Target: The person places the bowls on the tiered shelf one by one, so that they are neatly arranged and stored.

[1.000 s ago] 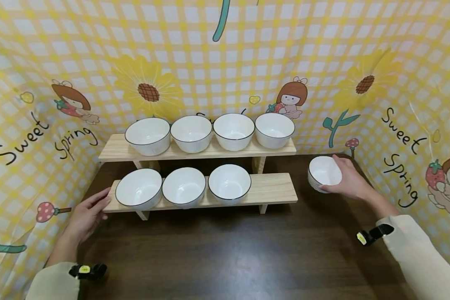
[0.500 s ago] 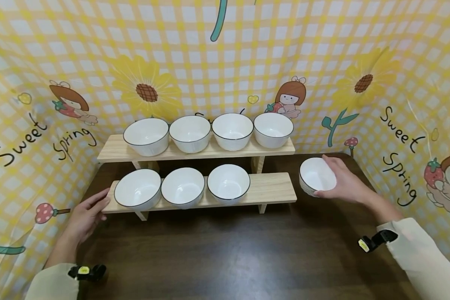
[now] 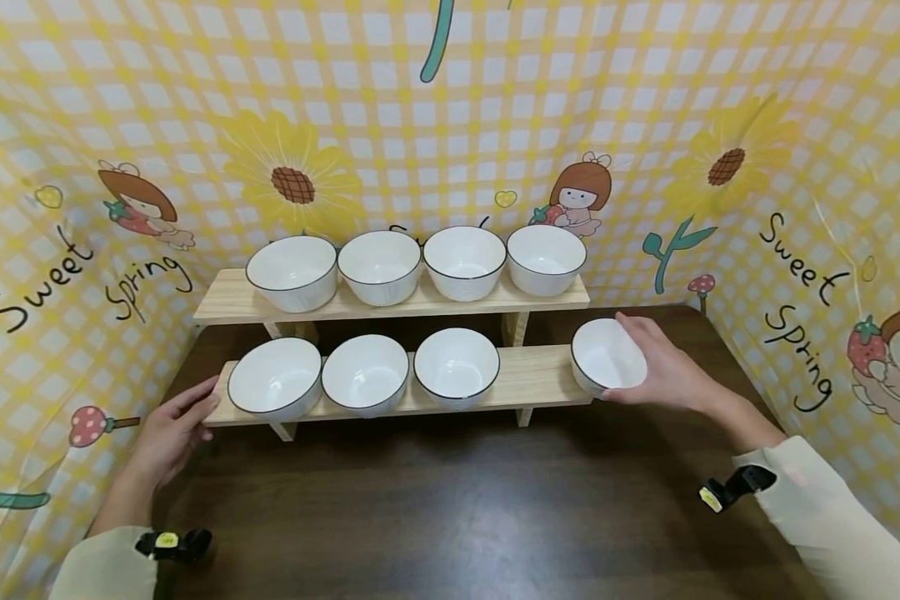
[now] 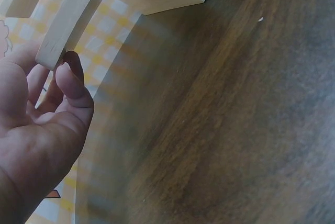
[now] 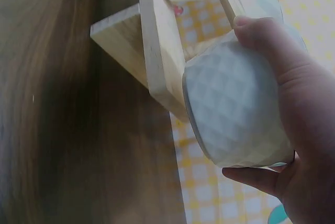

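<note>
My right hand (image 3: 667, 367) grips a white bowl (image 3: 607, 358) with a dark rim, thumb and fingers spread around its side. This bowl overlaps the right end of the lower wooden shelf (image 3: 532, 375) in the head view; its diamond-patterned outside (image 5: 235, 103) shows in the right wrist view. Three similar bowls stand side by side on the lower shelf, the rightmost bowl (image 3: 457, 367) nearest the bare stretch of board. At the opposite end, my left hand (image 3: 172, 429) holds the shelf's left tip, its fingers (image 4: 70, 80) bent at the board end (image 4: 52, 51).
Behind and higher, the upper wooden shelf (image 3: 412, 310) carries a row of several white bowls, such as the one at its right (image 3: 547, 260). Both shelves stand on a dark wooden table (image 3: 420, 508). A yellow checked cloth (image 3: 450, 125) encloses the back and sides.
My right hand has carried its bowl leftward, from beside the lower shelf to over its right end. The left hand has stayed at the shelf's left tip.
</note>
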`<act>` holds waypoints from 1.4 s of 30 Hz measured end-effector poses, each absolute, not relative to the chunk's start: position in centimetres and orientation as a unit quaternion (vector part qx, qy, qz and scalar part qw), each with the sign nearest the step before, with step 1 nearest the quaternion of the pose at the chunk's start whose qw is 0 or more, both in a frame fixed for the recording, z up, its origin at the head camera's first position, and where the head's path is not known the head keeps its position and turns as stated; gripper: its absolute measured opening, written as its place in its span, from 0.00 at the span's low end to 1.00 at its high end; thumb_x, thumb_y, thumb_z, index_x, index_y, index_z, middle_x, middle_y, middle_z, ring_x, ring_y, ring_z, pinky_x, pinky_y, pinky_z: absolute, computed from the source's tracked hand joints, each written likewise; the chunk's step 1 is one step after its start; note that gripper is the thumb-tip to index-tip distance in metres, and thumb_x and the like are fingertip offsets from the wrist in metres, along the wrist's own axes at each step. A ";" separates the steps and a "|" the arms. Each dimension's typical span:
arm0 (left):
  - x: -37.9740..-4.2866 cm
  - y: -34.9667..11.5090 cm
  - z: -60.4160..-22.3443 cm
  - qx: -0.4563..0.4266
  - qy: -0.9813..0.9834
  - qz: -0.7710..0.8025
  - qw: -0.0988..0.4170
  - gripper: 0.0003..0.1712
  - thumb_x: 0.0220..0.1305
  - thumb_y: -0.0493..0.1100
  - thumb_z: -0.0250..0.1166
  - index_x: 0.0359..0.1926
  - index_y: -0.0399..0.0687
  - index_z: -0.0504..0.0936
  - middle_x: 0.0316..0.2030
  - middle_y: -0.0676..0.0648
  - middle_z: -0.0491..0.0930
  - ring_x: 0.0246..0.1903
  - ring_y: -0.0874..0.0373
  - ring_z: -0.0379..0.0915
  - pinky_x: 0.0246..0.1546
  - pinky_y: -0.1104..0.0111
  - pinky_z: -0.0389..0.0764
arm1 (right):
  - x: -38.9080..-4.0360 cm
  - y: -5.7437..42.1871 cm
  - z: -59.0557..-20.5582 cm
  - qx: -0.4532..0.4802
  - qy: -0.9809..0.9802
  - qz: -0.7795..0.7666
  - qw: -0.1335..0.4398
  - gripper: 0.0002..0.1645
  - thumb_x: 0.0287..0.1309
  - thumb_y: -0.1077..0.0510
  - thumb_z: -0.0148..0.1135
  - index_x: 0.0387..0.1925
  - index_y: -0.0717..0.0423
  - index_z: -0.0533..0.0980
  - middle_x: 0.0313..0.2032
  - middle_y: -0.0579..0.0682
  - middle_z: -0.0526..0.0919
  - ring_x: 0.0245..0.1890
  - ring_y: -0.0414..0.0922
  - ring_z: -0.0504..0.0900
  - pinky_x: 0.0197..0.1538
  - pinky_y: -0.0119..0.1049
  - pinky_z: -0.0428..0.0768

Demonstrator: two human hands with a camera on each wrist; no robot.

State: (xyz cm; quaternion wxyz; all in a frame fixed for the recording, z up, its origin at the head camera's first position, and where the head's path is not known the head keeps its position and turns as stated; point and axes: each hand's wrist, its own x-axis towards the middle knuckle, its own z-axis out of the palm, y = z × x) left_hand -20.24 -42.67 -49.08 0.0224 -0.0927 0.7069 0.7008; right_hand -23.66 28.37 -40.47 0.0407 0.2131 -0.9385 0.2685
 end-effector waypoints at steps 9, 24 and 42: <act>-20.1 -42.5 -48.9 -0.087 0.708 0.701 0.019 0.26 0.70 0.47 0.67 0.68 0.65 0.78 0.45 0.68 0.79 0.27 0.63 0.76 0.27 0.73 0.81 | -24.0 26.1 -40.9 0.224 -0.933 0.279 0.028 0.73 0.40 0.43 0.84 0.78 0.67 0.52 0.69 0.66 0.59 0.60 0.64 0.72 0.55 0.62 0.78; -20.3 -42.7 -49.1 -0.092 0.715 0.693 0.023 0.30 0.71 0.49 0.67 0.72 0.63 0.73 0.45 0.69 0.78 0.29 0.64 0.76 0.28 0.73 0.82 | -24.5 21.9 -41.5 0.234 -0.928 0.289 0.005 0.73 0.41 0.39 0.83 0.79 0.63 0.52 0.71 0.64 0.58 0.60 0.61 0.72 0.55 0.60 0.79; -20.3 -42.6 -49.1 -0.099 0.716 0.690 0.023 0.31 0.70 0.49 0.67 0.72 0.62 0.73 0.44 0.70 0.78 0.28 0.63 0.76 0.27 0.73 0.81 | -24.9 19.6 -41.8 0.230 -0.927 0.298 -0.005 0.74 0.40 0.39 0.83 0.79 0.63 0.52 0.72 0.64 0.58 0.63 0.63 0.71 0.59 0.62 0.76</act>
